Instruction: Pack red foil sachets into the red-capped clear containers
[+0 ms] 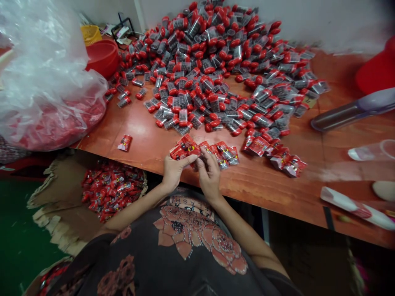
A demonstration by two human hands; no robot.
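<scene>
Wooden table [308, 197], near edge. I'm watching the left hand [174, 172] and right hand [210, 174] pinch red foil sachets [185, 147] between their fingers [200, 161].

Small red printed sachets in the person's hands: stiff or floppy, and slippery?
The red printed plastic sachets look light and fairly floppy: one seems to bend between the left hand and right hand, and others lie in an uneven pile on the orange-red table. Their shiny film may feel slippery.

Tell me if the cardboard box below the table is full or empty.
Partly full: red sachets heap in the cardboard box, bare cardboard around.
</scene>
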